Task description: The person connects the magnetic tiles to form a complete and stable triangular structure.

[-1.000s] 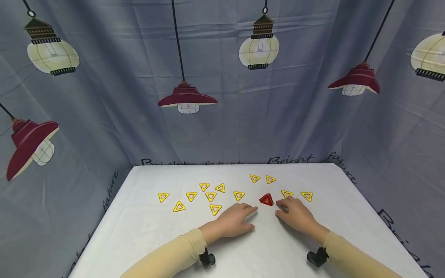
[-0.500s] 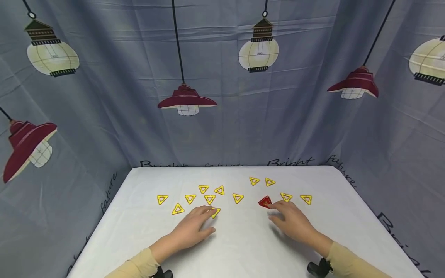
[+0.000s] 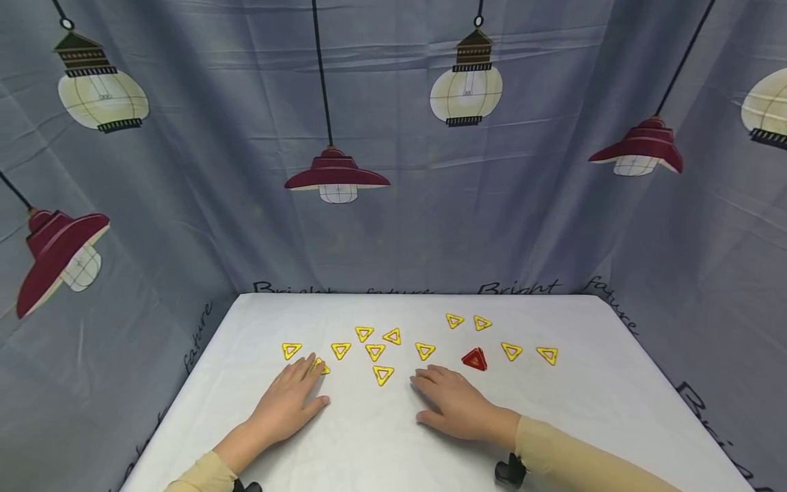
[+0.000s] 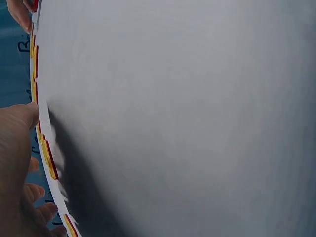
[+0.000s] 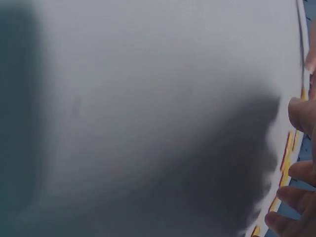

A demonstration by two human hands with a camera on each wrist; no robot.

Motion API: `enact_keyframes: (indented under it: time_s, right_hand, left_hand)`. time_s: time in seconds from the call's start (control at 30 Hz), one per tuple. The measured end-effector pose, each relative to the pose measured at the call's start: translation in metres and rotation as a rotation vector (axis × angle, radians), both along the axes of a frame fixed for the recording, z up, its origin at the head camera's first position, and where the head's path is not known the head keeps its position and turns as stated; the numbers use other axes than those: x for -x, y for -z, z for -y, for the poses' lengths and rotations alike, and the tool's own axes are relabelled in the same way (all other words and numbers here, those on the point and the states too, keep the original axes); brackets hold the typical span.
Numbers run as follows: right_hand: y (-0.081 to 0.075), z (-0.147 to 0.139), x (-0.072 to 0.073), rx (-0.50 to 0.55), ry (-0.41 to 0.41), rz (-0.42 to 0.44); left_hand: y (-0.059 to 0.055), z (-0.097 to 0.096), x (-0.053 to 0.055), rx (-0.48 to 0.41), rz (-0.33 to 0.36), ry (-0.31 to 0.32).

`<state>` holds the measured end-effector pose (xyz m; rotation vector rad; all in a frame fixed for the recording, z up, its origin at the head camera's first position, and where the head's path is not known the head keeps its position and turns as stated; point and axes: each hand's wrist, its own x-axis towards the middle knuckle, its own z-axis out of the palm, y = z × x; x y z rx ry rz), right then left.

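Flat yellow triangles with cut-out middles lie scattered on the white table; from the side, in the left wrist view, a yellow triangle [image 4: 49, 160] shows a red lower layer. My left hand [image 3: 283, 403] reaches in from the left, fingers spread. Its fingertips partly cover one yellow triangle [image 3: 322, 370]; whether they touch it I cannot tell. My right hand [image 3: 461, 406] hovers near the middle with nothing in it. It is nearest to another yellow triangle [image 3: 425, 351] and, behind it on the right, a red triangle [image 3: 475, 359] that seems to be a stack.
More yellow triangles lie left of centre, such as one triangle [image 3: 383, 375], and at the right, such as another triangle [image 3: 547, 355]. A grey curtain [image 3: 393, 239] printed with lamps surrounds the table [image 3: 584, 410] on the back and sides. Dark wrist cameras [image 3: 510, 471] sit under the sleeves.
My left hand has moved left from the middle to the leftmost triangles. My right hand, first by the red triangle with a fingertip over it, has moved left away from it. The triangles stay put.
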<state>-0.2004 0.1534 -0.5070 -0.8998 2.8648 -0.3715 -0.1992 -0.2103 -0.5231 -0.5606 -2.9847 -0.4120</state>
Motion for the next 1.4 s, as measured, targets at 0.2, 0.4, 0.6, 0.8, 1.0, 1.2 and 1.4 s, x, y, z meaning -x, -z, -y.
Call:
enact_keyframes:
  time_s: [0.2, 0.4, 0.6, 0.8, 1.0, 1.2, 1.4]
  right_hand:
    - [0.009, 0.026, 0.003, -0.07, -0.056, 0.029]
    - [0.008, 0.042, 0.003, -0.093, -0.094, 0.016]
    - [0.008, 0.049, 0.003, -0.112, -0.084, 0.011]
    - [0.009, 0.053, 0.009, -0.095, -0.102, -0.014]
    - [0.011, 0.057, 0.013, -0.118, -0.094, 0.002]
    - [0.009, 0.053, 0.01, -0.132, -0.085, 0.009]
    - [0.008, 0.037, 0.004, -0.127, -0.071, 0.02]
  left_hand:
    - [0.002, 0.008, 0.001, 0.009, 0.068, -0.024]
    - [0.002, 0.01, -0.001, 0.02, 0.098, -0.011]
    - [0.001, 0.011, -0.002, 0.026, 0.092, 0.015]
    - [0.002, 0.01, -0.003, 0.025, 0.089, 0.062]
    - [0.004, 0.007, -0.002, 0.044, 0.114, 0.066]
    - [0.003, 0.005, -0.003, 0.02, 0.12, 0.087]
    - [-0.002, -0.004, -0.007, 0.012, 0.158, 0.163]
